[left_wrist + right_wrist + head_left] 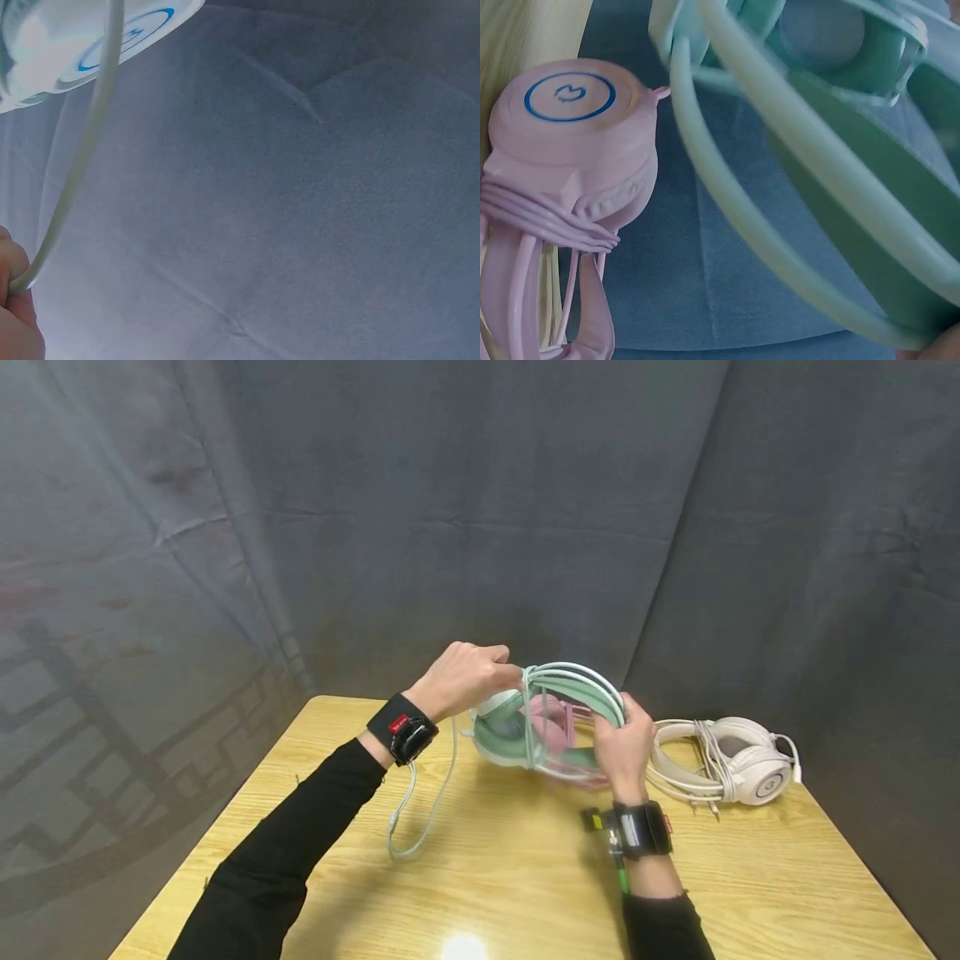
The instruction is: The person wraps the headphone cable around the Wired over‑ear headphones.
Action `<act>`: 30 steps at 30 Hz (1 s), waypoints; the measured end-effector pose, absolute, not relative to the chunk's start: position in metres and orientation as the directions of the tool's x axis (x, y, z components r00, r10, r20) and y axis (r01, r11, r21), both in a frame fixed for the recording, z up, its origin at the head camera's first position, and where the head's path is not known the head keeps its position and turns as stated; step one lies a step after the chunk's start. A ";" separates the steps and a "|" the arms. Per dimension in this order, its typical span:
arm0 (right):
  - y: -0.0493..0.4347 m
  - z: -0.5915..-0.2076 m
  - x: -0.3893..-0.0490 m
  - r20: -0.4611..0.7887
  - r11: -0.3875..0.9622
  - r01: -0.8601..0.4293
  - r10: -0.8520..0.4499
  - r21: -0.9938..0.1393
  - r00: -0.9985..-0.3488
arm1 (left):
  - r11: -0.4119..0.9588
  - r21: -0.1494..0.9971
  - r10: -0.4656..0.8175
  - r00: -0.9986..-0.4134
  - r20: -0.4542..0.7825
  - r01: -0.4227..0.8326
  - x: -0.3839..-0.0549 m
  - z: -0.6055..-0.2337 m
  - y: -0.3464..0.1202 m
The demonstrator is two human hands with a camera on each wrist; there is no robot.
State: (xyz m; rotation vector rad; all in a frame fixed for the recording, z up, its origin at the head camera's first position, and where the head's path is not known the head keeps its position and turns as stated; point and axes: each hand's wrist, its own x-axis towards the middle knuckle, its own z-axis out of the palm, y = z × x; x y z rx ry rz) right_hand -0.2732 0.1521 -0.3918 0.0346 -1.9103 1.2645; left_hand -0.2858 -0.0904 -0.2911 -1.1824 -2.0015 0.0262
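Observation:
Mint-green headphones [504, 745] are held up above the table, with turns of their cable wound round the headband. My right hand [628, 739] grips the headband at its right side. At the left end of the band, my left hand [468, 678] pinches the pale green cable [84, 150], which runs out of its fingers in the left wrist view. A loose length of that cable hangs in a loop below the left wrist. Behind the green headphones lie pink headphones [574, 124], partly hidden in the head view, with their cable wrapped round them.
White headphones [759, 770] with a bundled cable lie on the right side of the wooden table [465, 868], beyond my right wrist. A grey cloth curtain [465, 527] hangs behind the table and along its sides.

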 end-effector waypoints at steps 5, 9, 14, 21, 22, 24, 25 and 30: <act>0.156 -0.390 -0.275 0.656 0.482 -0.482 0.310 -0.732 -0.688 | 0.586 -0.329 0.722 -0.292 0.628 0.740 -0.289 -0.286 -0.096; 0.162 -0.393 -0.278 0.641 0.431 -0.514 0.232 -0.742 -0.732 | 0.595 -0.286 0.695 -0.301 0.653 0.751 -0.291 -0.280 -0.100; 0.169 -0.398 -0.280 0.579 0.257 -0.536 0.131 -0.804 -0.805 | 0.608 -0.200 0.651 -0.339 0.679 0.768 -0.297 -0.279 -0.107; 0.173 -0.402 -0.282 0.533 0.086 -0.531 -0.003 -0.843 -0.846 | 0.601 -0.043 0.617 -0.429 0.660 0.798 -0.307 -0.289 -0.112; 0.174 -0.403 -0.282 0.537 0.071 -0.537 -0.019 -0.841 -0.843 | 0.598 -0.009 0.613 -0.450 0.650 0.801 -0.308 -0.290 -0.112; 0.175 -0.404 -0.283 0.560 0.043 -0.562 -0.054 -0.826 -0.827 | 0.593 0.071 0.594 -0.496 0.633 0.802 -0.311 -0.293 -0.113; 0.175 -0.405 -0.283 0.572 0.019 -0.574 -0.069 -0.819 -0.818 | 0.592 0.114 0.580 -0.521 0.626 0.798 -0.313 -0.294 -0.114; 0.177 -0.406 -0.285 0.631 -0.088 -0.625 -0.144 -0.776 -0.762 | 0.599 0.316 0.485 -0.647 0.588 0.736 -0.321 -0.299 -0.116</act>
